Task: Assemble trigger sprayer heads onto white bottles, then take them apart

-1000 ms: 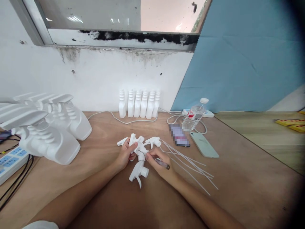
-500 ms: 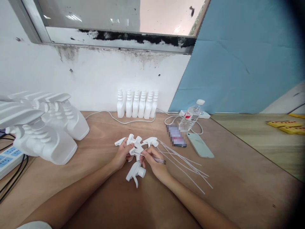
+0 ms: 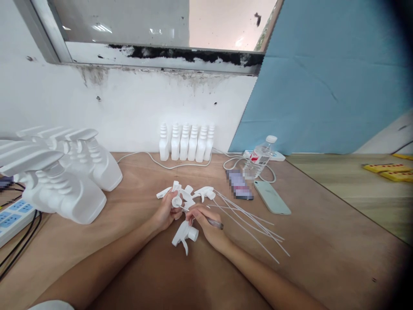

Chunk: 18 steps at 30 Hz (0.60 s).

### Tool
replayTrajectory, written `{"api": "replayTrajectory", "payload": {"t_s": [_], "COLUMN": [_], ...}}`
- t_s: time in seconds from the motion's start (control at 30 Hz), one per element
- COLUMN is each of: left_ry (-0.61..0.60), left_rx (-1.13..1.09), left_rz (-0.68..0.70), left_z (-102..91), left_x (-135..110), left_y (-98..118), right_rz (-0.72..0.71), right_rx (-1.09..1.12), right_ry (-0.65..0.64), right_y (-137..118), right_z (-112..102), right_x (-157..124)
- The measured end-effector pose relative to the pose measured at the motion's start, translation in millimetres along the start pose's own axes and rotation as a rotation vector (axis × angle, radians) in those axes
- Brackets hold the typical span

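Note:
My left hand (image 3: 165, 213) is closed round a white trigger spray head (image 3: 176, 202), whose round collar opening faces up toward me. In my right hand (image 3: 206, 221) is a slim screwdriver (image 3: 215, 223) with a dark translucent handle. Its thin metal shaft points left, with the tip at the collar; whether the tip is inside I cannot tell. Several more white spray heads lie close around my hands, among them one (image 3: 185, 234) just below and another (image 3: 204, 193) to the upper right. Thin white dip tubes (image 3: 251, 219) fan out rightward on the table.
Small white bottles (image 3: 192, 144) stand in a row against the wall. Large white bottles (image 3: 77, 193) lie at the left beside a power strip (image 3: 16, 217). To the right are a water bottle (image 3: 258, 159), a phone (image 3: 239, 185), a pale green phone (image 3: 272, 198) and a white cable (image 3: 161, 164).
The spray head in my left hand has turned so its round opening now faces me. My right hand has shifted slightly, with the screwdriver still at the spray head.

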<state>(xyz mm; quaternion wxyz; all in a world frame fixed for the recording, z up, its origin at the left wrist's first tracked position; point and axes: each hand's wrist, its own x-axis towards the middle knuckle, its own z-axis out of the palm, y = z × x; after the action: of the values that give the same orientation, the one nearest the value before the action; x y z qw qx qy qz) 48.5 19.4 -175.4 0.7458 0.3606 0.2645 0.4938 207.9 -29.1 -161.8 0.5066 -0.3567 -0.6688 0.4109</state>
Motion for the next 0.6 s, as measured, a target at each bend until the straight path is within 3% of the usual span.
{"api": "replayTrajectory", "payload": {"t_s": [0.17,0.47,0.6], "left_ry": [-0.001,0.034,0.060], "left_rx": [-0.008,0.194,0.194], "left_rz": [0.005,0.052,0.074], "left_z": [0.5,7.8,3.8], "left_x": [0.1,-1.0,0.3], "left_y": [-1.0,-6.4,-7.5], "right_rz": [-0.010,-0.210,-0.021], "right_rx": [-0.030,-0.262,-0.128], "right_ry": [0.007,-0.016,0.002], "right_y": [0.5,-16.3,-11.6], "right_z": [0.5,-12.5,-3.2], "right_x": [1.5,0.3,1.2]}}
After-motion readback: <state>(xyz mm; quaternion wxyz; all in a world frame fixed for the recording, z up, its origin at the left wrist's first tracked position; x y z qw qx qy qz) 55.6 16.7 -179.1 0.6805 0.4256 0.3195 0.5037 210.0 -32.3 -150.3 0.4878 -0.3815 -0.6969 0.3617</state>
